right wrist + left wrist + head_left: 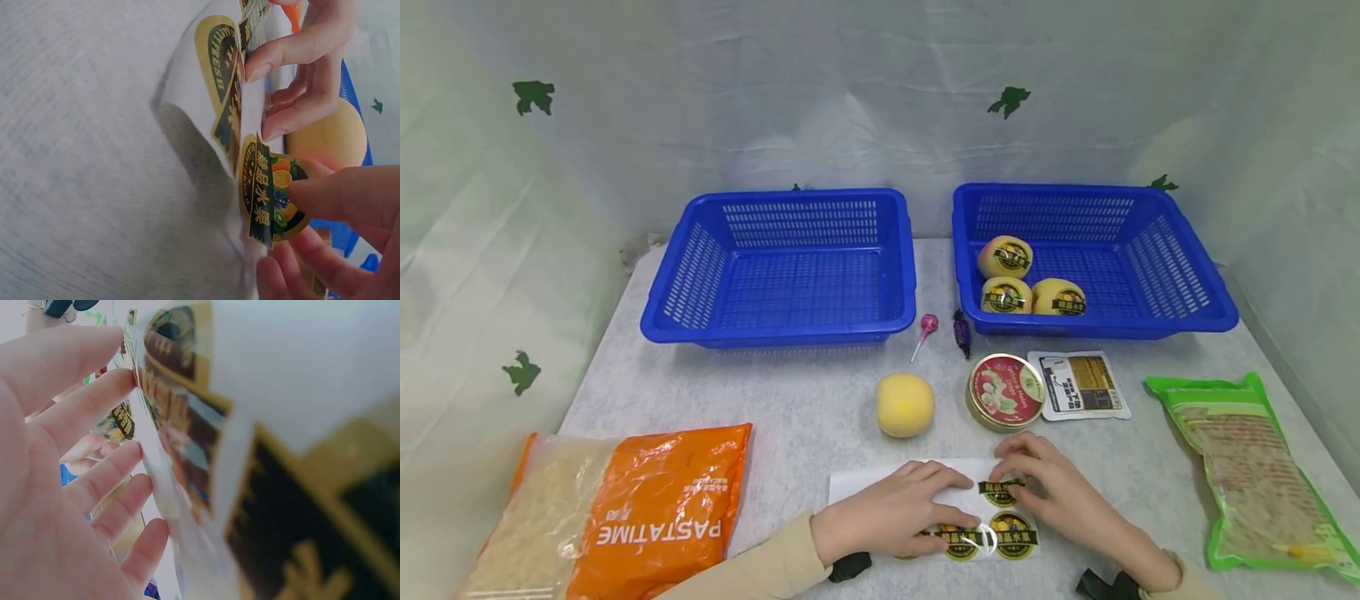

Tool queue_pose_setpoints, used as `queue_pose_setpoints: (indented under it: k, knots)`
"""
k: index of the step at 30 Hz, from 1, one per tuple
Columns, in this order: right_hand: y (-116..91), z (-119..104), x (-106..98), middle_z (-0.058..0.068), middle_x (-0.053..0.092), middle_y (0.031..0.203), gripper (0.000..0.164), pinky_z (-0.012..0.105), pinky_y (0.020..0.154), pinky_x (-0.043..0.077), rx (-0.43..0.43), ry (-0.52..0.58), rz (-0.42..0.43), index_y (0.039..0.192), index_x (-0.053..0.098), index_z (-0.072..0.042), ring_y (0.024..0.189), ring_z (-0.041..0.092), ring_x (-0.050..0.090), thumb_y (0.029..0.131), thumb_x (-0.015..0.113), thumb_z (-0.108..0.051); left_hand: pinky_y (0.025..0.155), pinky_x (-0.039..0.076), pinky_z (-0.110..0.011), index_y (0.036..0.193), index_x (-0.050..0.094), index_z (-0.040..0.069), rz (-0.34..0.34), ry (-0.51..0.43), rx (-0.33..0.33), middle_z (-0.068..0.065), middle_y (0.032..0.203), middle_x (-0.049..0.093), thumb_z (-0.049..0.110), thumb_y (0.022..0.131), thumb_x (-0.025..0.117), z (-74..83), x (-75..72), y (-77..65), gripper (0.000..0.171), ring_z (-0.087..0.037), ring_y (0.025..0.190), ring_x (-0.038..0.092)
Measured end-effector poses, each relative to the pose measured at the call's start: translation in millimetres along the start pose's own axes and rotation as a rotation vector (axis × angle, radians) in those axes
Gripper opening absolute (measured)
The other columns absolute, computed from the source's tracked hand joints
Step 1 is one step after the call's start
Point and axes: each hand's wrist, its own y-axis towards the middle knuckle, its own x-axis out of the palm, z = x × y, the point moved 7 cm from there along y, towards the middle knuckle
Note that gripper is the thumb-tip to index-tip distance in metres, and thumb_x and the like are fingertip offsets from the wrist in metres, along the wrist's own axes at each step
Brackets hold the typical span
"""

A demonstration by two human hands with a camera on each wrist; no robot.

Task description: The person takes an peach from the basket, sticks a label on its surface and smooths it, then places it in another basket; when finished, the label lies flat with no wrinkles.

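A white sticker sheet (859, 482) with black-and-gold fruit labels lies near the front of the table. My left hand (904, 510) rests on it, fingers extended and fingertips touching the paper, as the left wrist view shows. Between thumb and fingers, my right hand (1063, 496) pinches one fruit sticker (265, 190), which stands up off the backing at its held edge. Other stickers (1012, 535) remain flat by the sheet's front edge, partly covered by the left hand. Beyond the sheet sits a round yellow fruit (906, 405) with no label showing.
Behind stand a left blue basket (778, 337) and a right blue basket (1105, 325) holding three labelled fruits (1006, 257). A red round tin (1006, 390), flat packet (1081, 385), lollipop (928, 323) and purple candy (962, 333) lie between. Pasta bag (658, 500) left, green-edged bag (1255, 475) right.
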Motion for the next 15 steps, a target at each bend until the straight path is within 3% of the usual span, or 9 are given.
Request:
queue_pose_setpoints:
  k: [6,9,15]
  knots:
    - [6,-1,4,-0.009,0.060,0.097,0.033,0.025,0.069,0.048,0.119,0.146,-0.106,0.106,0.060,-0.018,0.084,0.007,0.056,0.081,0.061,0.004,0.097,0.031,-0.030,0.128,0.049,0.034,0.006,-0.015,-0.004,0.001,0.137,0.034,0.039,0.090,0.052,-0.2,0.3,-0.4,0.039,-0.012,0.125,0.029]
    - [14,-5,-2,-0.006,0.062,0.093,0.026,0.025,0.068,0.049,0.134,0.201,-0.048,0.103,0.059,-0.015,0.081,0.010,0.058,0.082,0.062,0.001,0.098,0.030,-0.029,0.128,0.049,0.034,0.009,-0.001,-0.007,0.001,0.137,0.035,0.040,0.089,0.052,-0.1,1.0,-0.3,0.039,-0.012,0.125,0.029]
    - [37,-25,-20,-0.001,0.059,0.088,0.018,0.026,0.064,0.051,0.058,0.293,0.108,0.093,0.060,-0.011,0.074,0.012,0.057,0.081,0.062,0.003,0.097,0.030,-0.024,0.122,0.055,0.030,0.071,0.004,0.009,-0.001,0.130,0.041,0.038,0.090,0.052,1.0,-2.8,0.4,0.034,-0.011,0.118,0.034]
